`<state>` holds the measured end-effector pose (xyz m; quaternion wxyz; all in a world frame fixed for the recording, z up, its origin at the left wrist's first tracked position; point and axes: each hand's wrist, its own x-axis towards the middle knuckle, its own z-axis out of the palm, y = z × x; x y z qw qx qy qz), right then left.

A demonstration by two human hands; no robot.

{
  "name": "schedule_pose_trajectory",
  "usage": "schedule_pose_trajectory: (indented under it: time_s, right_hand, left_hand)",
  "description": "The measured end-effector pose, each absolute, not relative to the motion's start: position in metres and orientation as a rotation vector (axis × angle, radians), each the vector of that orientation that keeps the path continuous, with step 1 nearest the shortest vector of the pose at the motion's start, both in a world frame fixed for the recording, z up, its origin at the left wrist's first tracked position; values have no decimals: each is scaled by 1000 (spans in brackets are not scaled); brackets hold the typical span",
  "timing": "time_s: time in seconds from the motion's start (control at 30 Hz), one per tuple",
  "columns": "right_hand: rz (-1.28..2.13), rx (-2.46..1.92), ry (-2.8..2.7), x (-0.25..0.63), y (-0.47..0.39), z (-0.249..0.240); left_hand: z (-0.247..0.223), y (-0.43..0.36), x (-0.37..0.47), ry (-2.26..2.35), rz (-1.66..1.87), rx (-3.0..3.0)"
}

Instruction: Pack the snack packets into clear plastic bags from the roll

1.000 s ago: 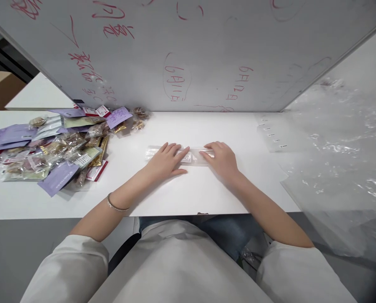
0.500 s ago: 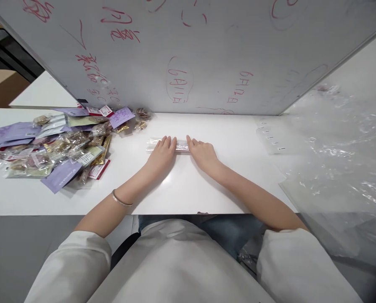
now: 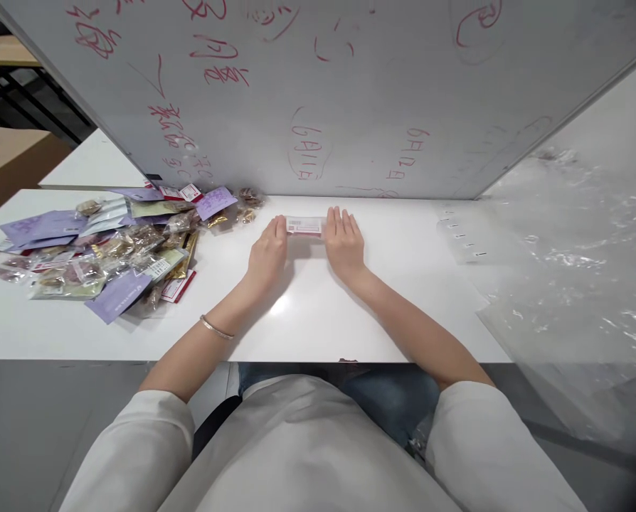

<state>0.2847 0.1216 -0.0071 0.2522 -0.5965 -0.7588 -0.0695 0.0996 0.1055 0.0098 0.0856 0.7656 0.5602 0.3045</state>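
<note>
A small flat packet (image 3: pixel 304 226) in clear plastic, with a red and white printed label and a barcode, lies crosswise between my hands near the foot of the whiteboard. My left hand (image 3: pixel 267 247) is at its left end, fingers together and thumb hidden. At the right end is my right hand (image 3: pixel 344 243), its fingers pointing away from me and nearly straight. Both ends of the packet are covered by the hands, so the exact grip is partly hidden.
To the left a heap of small snack packets (image 3: pixel 118 295), purple, gold and clear, spreads over the white table (image 3: pixel 297 320). A whiteboard (image 3: pixel 361 92) with red writing stands along the back. Large clear plastic sheeting (image 3: pixel 574 284) covers the right side. A cardboard box (image 3: pixel 16 167) is at far left.
Both hands have moved a little away from me and farther apart, to the packet's ends. The label now shows between them, and the clear plastic that stuck out at left is no longer visible.
</note>
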Motion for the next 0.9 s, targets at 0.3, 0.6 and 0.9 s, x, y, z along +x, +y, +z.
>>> schedule_pose_trajectory:
  time_s: [0.3, 0.6, 0.9]
  right_hand:
    - [21, -1506, -1971, 290, 99, 7]
    - [-134, -1459, -2113, 298, 107, 13]
    - [909, -1127, -1787, 279, 98, 1]
  left_hand:
    - [16, 94, 123, 1003, 1186, 1362]
    - [22, 85, 125, 857, 1175, 889]
    - [20, 88, 122, 933, 1324, 852]
